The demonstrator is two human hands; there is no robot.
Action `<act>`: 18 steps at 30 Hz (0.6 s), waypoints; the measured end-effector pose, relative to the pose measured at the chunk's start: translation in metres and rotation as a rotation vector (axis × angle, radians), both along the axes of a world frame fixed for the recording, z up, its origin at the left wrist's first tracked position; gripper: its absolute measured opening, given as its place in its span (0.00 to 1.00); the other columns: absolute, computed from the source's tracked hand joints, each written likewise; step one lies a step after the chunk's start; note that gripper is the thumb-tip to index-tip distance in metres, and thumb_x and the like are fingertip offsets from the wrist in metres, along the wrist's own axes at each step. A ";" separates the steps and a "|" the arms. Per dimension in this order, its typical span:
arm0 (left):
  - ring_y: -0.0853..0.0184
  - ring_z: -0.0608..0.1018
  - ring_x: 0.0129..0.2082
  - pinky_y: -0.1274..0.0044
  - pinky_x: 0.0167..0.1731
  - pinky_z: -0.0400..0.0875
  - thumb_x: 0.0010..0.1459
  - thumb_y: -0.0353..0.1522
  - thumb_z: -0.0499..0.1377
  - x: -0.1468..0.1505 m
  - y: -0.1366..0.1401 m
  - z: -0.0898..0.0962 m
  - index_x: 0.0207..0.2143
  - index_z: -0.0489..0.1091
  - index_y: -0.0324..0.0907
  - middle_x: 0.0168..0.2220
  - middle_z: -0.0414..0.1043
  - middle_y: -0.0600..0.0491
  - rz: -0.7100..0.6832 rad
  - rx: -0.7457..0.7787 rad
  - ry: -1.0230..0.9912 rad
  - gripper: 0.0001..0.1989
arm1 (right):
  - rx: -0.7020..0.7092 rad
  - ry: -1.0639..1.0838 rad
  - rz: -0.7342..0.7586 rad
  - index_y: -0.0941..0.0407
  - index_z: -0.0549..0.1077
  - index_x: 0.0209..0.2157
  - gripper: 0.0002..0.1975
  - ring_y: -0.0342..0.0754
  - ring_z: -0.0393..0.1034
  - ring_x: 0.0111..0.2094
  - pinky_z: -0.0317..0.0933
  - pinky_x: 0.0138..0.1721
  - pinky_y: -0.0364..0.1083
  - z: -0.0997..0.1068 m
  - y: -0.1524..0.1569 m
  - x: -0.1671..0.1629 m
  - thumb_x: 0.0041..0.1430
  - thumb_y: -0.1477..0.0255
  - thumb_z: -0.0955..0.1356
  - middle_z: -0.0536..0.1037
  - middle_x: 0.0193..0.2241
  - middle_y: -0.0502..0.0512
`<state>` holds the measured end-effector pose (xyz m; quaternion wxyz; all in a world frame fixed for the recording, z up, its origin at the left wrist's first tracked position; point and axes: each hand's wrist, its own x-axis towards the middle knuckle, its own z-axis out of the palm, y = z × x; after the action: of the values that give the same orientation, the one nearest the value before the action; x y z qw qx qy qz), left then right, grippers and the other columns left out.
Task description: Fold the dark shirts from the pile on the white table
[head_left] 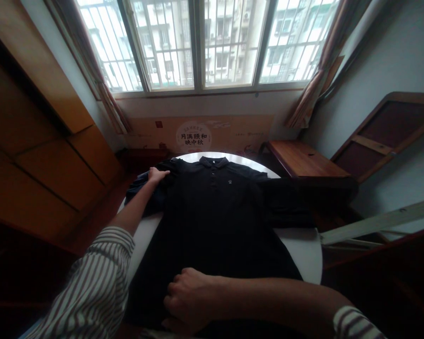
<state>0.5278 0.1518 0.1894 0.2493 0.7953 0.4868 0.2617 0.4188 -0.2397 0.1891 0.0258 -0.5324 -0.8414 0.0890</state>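
Note:
A black polo shirt [215, 216] lies spread front side up, its collar toward the window and a small pale logo on its chest. At the shirt's left sleeve area, my left hand [158, 174] is closed, pinching the dark fabric. My right hand [189, 296] is curled closed low on the shirt near me; its fingertips are partly hidden, and it seems to grip the cloth there. Under the left sleeve sits some dark blue folded cloth [141, 186]. More dark cloth [286, 202] lies beneath the right sleeve. All of it rests on a round white table [305, 249].
Beyond the table stand a barred window [194, 47] with curtains and a printed box [243, 129] along the wall. A wooden bench [304, 157] and a leaning framed panel [385, 136] are at the right. Wooden cabinets [49, 174] line the left.

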 end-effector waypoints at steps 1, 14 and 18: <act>0.48 0.76 0.53 0.65 0.49 0.72 0.44 0.40 0.72 0.001 0.001 0.000 0.48 0.67 0.36 0.47 0.75 0.36 0.003 -0.017 0.006 0.31 | 0.054 0.041 -0.013 0.58 0.75 0.35 0.21 0.51 0.73 0.31 0.65 0.31 0.49 0.004 0.006 0.004 0.66 0.56 0.61 0.78 0.30 0.56; 0.63 0.78 0.48 0.77 0.47 0.72 0.54 0.31 0.62 0.007 0.006 0.004 0.55 0.63 0.34 0.50 0.73 0.43 0.015 -0.016 -0.164 0.27 | 0.065 0.286 -0.054 0.45 0.58 0.66 0.38 0.71 0.31 0.69 0.34 0.62 0.74 -0.019 0.035 0.014 0.59 0.43 0.62 0.38 0.71 0.66; 0.61 0.77 0.49 0.74 0.51 0.70 0.53 0.30 0.62 0.011 0.001 0.016 0.55 0.65 0.34 0.50 0.73 0.42 -0.012 0.039 -0.209 0.26 | 0.085 0.280 -0.046 0.43 0.57 0.66 0.37 0.70 0.30 0.69 0.33 0.62 0.74 -0.017 0.032 0.012 0.60 0.44 0.63 0.39 0.71 0.63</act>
<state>0.5389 0.1527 0.2055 0.2849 0.7712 0.4482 0.3510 0.4309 -0.2081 0.1717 0.1675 -0.5325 -0.8200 0.1263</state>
